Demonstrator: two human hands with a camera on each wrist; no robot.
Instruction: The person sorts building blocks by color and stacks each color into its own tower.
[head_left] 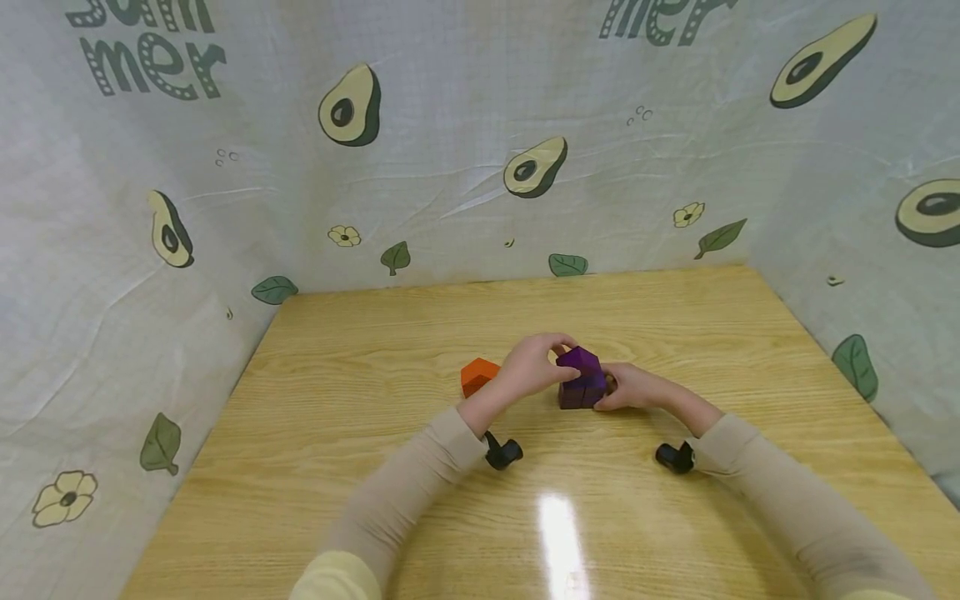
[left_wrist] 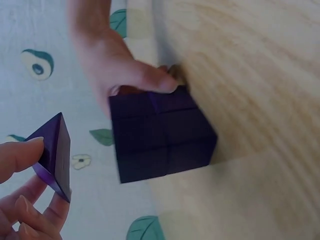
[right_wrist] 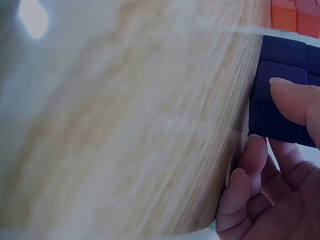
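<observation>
A purple block (head_left: 582, 396) marked with lines into smaller squares stands on the wooden table in front of the person. My right hand (head_left: 633, 388) grips its right side, with the thumb (right_wrist: 292, 102) on one face and fingers below the opposite edge in the right wrist view. Just above the block, my left hand (head_left: 531, 367) pinches a purple triangular piece (left_wrist: 59, 155) between thumb and fingers. In the left wrist view a gap separates this piece from the purple block (left_wrist: 162, 142).
An orange block (head_left: 477, 377) sits on the table (head_left: 360, 358) left of the purple one, partly behind the left wrist. Black wrist cameras (head_left: 504, 453) show under both forearms. A patterned cloth (head_left: 442, 167) with avocados hangs around the table's back and sides.
</observation>
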